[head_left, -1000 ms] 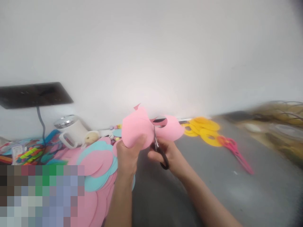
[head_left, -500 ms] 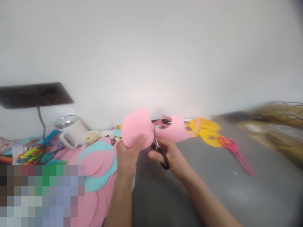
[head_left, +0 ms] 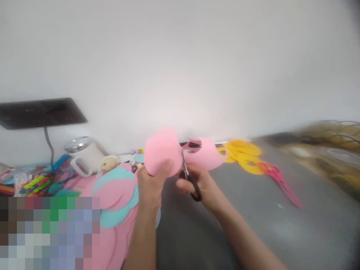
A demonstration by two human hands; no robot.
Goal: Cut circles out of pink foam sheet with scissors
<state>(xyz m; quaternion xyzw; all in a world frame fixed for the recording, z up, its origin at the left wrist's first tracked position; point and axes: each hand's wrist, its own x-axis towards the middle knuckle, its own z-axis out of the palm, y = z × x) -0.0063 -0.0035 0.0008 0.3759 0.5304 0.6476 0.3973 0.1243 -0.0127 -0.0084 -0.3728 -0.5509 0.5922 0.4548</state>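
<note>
Between thumb and fingers, my left hand (head_left: 153, 183) pinches a sheet of pink paper (head_left: 163, 153), partly trimmed to a rounded outline. My right hand (head_left: 201, 185) is closed on black-handled scissors (head_left: 185, 170), whose blades point up along the paper's right edge. Beyond the scissors is a pink paper offcut (head_left: 209, 155) with curved cut edges; whether it is still joined to the sheet I cannot tell. To the left of my left hand, pink and blue paper circles (head_left: 115, 193) lie in an overlapping pile.
Yellow paper rings (head_left: 247, 159) and pink scissors (head_left: 281, 183) lie on the grey table (head_left: 267, 225) to the right. At the left stand a white mug (head_left: 87, 157) with a shiny lid and coloured craft bits. A dark panel (head_left: 42, 112) with a cable is behind them.
The pink offcut beyond the scissors has shifted slightly, and its thin right-hand loop no longer shows. Both hands stay nearly in the same place.
</note>
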